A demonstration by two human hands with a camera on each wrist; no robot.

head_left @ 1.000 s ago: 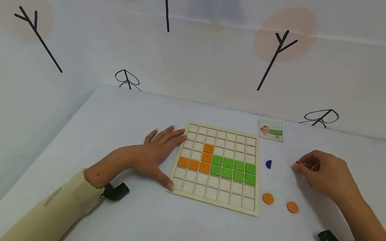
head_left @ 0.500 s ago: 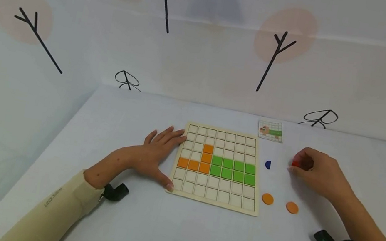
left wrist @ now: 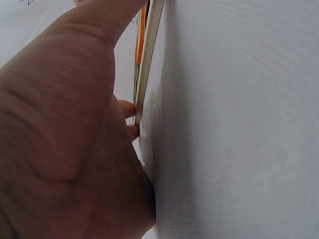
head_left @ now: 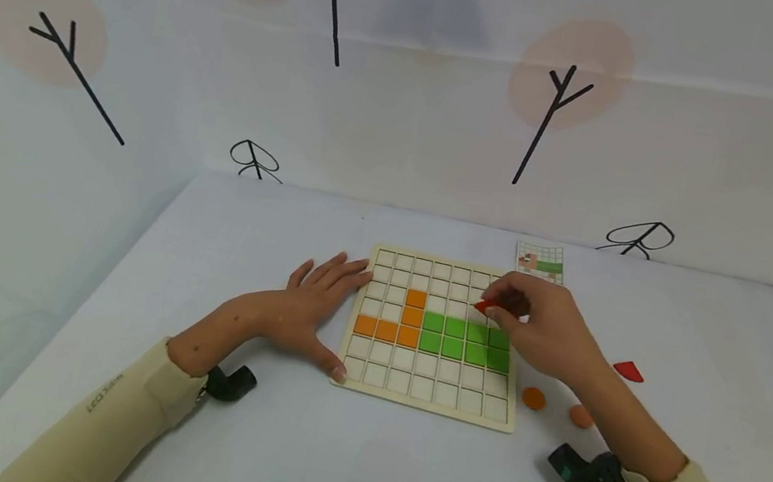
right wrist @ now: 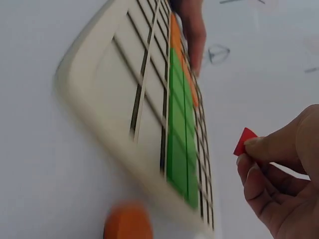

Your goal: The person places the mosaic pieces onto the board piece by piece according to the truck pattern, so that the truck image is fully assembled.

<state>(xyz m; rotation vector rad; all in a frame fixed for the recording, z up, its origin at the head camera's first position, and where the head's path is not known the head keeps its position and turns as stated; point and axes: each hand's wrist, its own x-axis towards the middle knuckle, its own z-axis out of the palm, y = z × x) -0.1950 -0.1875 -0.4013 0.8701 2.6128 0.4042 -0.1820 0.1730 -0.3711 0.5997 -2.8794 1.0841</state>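
A light wooden grid board (head_left: 423, 405) lies on the white table, with orange square tiles (head_left: 412, 317) and green square tiles (head_left: 452, 349) set in its cells. My left hand (head_left: 302, 314) is spread along the board's left side, fingertips at the upper edge and thumb at the lower corner. Above the board's right part, my right hand (head_left: 555, 327) pinches a small red piece (head_left: 486, 306) between thumb and fingers. In the right wrist view that red piece (right wrist: 244, 141) is held up off the board, its pointed corner showing beyond the fingertips.
Two orange discs (head_left: 533, 398) lie right of the board. Farther right is another red piece (head_left: 630, 371) with a curved edge. A small pattern card (head_left: 540, 259) lies behind the right hand. A printed white cloth rises behind the table.
My right hand has moved left with the red piece, from the table over to the board. The other red piece has come into view, while the blue half-disc is now hidden. The left hand stays put.
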